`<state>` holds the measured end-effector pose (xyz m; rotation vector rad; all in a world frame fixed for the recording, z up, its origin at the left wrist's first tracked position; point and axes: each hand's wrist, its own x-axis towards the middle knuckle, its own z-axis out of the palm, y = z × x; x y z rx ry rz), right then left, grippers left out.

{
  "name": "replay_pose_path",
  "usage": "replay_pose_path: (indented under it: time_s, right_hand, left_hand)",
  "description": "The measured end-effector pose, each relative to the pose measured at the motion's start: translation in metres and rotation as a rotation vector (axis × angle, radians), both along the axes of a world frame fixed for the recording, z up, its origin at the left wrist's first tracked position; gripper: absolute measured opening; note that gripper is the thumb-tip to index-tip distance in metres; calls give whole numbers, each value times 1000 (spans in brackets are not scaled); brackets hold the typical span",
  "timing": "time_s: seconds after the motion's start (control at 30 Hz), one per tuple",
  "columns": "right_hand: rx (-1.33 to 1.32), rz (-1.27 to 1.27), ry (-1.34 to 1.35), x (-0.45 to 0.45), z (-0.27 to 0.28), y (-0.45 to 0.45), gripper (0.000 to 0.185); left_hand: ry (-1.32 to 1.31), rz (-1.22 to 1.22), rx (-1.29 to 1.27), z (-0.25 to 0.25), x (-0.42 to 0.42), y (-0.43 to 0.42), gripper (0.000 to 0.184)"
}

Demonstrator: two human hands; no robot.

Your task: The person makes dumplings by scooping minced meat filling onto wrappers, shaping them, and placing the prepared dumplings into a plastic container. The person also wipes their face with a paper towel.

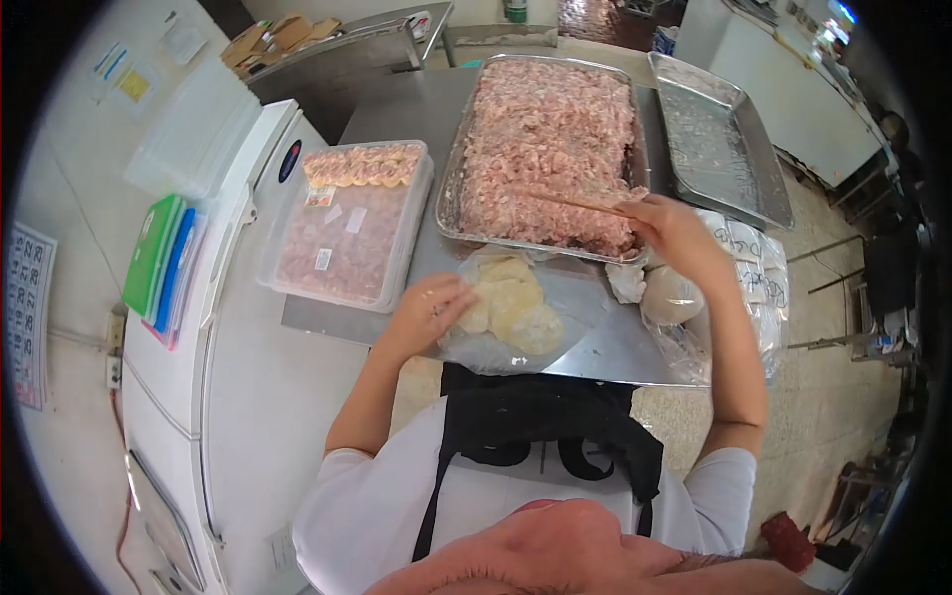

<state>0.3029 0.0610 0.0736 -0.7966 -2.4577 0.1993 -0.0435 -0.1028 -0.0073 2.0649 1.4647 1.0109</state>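
In the head view my right hand (666,233) is closed around a thin wooden stick-like spatula (570,202). Its flat end lies over the ground meat filling (550,129), heaped in a large metal tray (448,213). My left hand (433,309) is at the near left, fingertips pinched at the edge of pale round dumpling wrappers (508,302). Several wrappers overlap on a clear plastic bag (496,357). Left of them is a clear plastic box (389,290) with a row of filled dumplings (362,165) along its far end.
An almost bare metal tray (709,129) stands at the right. Wrapped white packs (754,268) and a bagged pale round stack (672,296) lie near the table's right corner. A white freezer (238,258) with green and blue folders (156,253) borders the left.
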Motion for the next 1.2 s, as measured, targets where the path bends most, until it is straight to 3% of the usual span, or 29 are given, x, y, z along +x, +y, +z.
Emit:
replay_pose_path:
  time_s: [0.03,0.1,0.17,0.23,0.33,0.43,0.5,0.57,0.6,0.63,0.7,0.73,0.8,0.83,0.9,0.97,1.03,1.1,1.13,1.2]
  right_hand:
    - [5,-13,-3,5,25,-4,19]
    - [-2,-350,-620,9,63,-10,17]
    - [118,-398,-597,3,60,-13,20]
    - [321,-381,-695,-6,20,-4,12]
    - [482,-369,-756,-31,8,-53,8]
    - [513,-378,-813,-22,10,-62,10]
    - [525,-370,-823,-10,25,-56,15]
    - [440,-337,-770,1,54,-39,21]
    - [417,-336,-724,7,56,-29,27]
    - [420,-337,-730,8,48,-27,27]
    - [276,-332,-800,8,14,-26,26]
    - [413,-258,-868,6,6,-36,27]
    - [425,-252,-904,2,12,-45,27]
    - [434,-245,-934,0,20,-47,27]
    - [449,-234,-882,8,49,-32,28]
    - [461,-216,-833,17,49,-22,29]
    - [292,-264,-870,19,22,-15,32]
    - [285,-268,-898,9,0,-25,34]
    - [237,-261,-831,7,-5,-26,35]
    - [188,-249,-767,7,-7,-28,36]
  left_hand:
    - [-3,-13,5,8,6,5,19]
    - [-60,99,196,17,27,16,18]
    - [32,9,195,10,48,22,19]
    - [125,-75,189,-2,59,27,19]
    - [239,-287,-3,-22,62,39,21]
    - [-2,-240,73,-18,63,45,21]
    - [-378,-229,-99,-6,60,49,22]
    - [-414,-249,-247,4,57,49,23]
    - [-445,-259,-399,6,56,49,24]
    - [-450,-263,-397,4,58,51,24]
    - [-532,-247,-357,-3,61,54,24]
    - [-535,-251,-354,-7,61,55,24]
    - [-217,-252,-117,-13,61,57,24]
    - [-218,-253,-115,-6,62,55,24]
    - [65,-278,242,9,61,50,25]
    - [11,-251,262,5,62,50,26]
    - [-45,-221,282,3,61,48,27]
    - [-182,-225,-130,5,57,48,26]
    - [-184,-222,-129,2,57,47,26]
    - [-508,-186,-370,-13,58,41,26]
